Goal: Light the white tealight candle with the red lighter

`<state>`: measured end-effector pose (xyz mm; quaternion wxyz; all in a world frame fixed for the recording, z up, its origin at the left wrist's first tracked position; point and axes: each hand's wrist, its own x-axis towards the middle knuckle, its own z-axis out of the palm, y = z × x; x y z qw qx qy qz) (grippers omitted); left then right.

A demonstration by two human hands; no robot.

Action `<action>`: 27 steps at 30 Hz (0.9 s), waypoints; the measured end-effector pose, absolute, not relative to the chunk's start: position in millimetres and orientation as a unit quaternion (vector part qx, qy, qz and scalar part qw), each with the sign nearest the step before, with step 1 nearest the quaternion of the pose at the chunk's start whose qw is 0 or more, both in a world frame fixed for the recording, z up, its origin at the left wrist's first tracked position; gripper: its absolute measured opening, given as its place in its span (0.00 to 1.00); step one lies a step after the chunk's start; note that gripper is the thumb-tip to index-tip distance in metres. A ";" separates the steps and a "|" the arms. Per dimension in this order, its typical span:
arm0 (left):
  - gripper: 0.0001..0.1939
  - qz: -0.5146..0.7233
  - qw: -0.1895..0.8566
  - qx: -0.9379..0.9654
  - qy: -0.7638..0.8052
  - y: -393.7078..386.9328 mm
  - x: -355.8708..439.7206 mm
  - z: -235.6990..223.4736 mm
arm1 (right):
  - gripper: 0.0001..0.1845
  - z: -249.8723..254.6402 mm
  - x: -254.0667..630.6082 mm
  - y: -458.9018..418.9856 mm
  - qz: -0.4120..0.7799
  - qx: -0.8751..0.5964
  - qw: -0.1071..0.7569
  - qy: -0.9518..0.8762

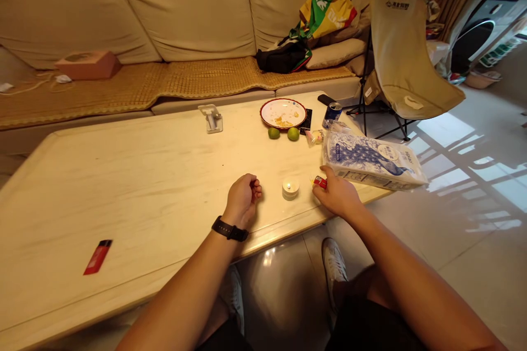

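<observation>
A small round white candle (290, 188), like a tealight, stands upright on the table (144, 186) between my two hands. To its right, my right hand (335, 191) is closed around a red lighter (320, 181), whose metal end points left at the candle. A faint yellowish spot shows at that end; I cannot tell if it is a flame. On the candle's left, my left hand (242, 197) rests at the table with its fingers loosely curled and nothing seen in them. It does not touch the candle. A black watch (229, 228) is on that wrist.
A tissue pack (370, 156) lies beyond my right hand. Behind are a plate (283, 113) with food scraps, two green limes (293, 134), a can (332, 114) and a white stand (211, 119). A flat red item with a black end (97, 257) lies left.
</observation>
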<state>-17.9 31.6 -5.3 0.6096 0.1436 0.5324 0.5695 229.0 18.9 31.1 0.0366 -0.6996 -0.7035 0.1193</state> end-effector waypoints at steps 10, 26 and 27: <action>0.05 0.566 0.611 0.141 0.535 31.5 -18.0 -4.3 | 0.36 33.2 225.3 18.0 0.124 -0.697 0.030 -0.706; 0.04 0.566 0.610 0.142 0.536 31.3 -17.2 -6.3 | 0.35 29.2 219.8 16.3 0.130 -0.682 0.031 -0.719; 0.04 0.565 0.610 0.141 0.538 31.3 -17.1 -6.0 | 0.35 29.5 219.1 15.9 0.130 -0.681 0.031 -0.720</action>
